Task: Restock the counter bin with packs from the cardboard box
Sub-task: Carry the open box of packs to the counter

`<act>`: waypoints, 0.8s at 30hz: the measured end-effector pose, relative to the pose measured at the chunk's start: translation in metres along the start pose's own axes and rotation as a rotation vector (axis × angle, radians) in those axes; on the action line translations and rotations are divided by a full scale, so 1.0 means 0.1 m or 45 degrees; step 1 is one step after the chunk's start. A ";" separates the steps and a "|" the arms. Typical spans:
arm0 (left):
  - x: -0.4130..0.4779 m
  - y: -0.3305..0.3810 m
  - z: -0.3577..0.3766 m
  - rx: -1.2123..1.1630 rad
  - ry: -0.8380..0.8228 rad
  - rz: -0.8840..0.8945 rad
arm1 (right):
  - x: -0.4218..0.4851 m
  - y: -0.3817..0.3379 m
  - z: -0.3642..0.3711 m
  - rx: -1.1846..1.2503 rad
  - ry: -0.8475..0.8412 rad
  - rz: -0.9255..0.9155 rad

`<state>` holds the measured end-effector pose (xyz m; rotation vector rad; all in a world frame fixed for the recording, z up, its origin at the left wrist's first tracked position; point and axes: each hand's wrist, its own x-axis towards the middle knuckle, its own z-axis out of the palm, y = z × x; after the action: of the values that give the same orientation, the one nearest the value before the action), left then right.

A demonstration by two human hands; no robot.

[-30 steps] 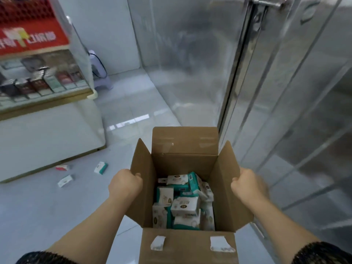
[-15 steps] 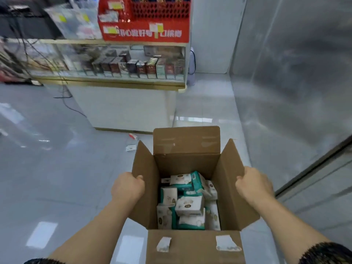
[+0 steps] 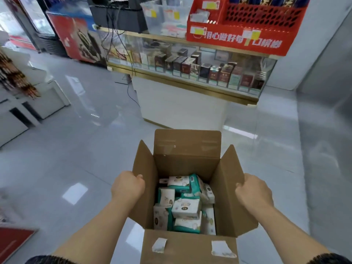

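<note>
L hand (image 3: 128,187), R hand (image 3: 254,192) each clench a side of cardboard box (image 3: 187,149) w/ packs (image 3: 185,207); keep it level nearing counter bin (image 3: 152,23).

Glass display case (image 3: 200,73) at 12 o'clock, rows of small dark boxes (image 3: 190,67) inside. Red display rack (image 3: 242,25) on its tabletop at 1. Black monitor back (image 3: 118,16) at 11, cables (image 3: 114,42) hanging down. Red cooler (image 3: 76,39) at 10. White cabinet (image 3: 32,103) at 9. Glossy grey floor (image 3: 80,149).
</note>
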<state>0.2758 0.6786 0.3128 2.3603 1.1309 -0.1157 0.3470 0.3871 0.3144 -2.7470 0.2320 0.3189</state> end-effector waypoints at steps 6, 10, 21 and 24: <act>0.48 -0.08 -0.10 0.013 0.045 -0.159 | 0.53 -0.62 0.22 -0.071 -0.078 -0.131; 0.82 -0.07 -0.16 0.001 0.095 -0.260 | 0.90 -1.06 0.33 -0.103 -0.126 -0.244; 1.71 -0.23 -0.62 -0.006 0.207 -0.400 | 1.34 -2.30 0.41 -0.113 -0.160 -0.474; 2.03 -0.35 -0.82 -0.004 0.216 -0.405 | 1.33 -2.69 0.49 -0.119 -0.144 -0.475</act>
<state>0.3701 0.8791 0.3100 2.2026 1.5814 -0.0245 0.5196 0.6368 0.3271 -2.7761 -0.3292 0.3869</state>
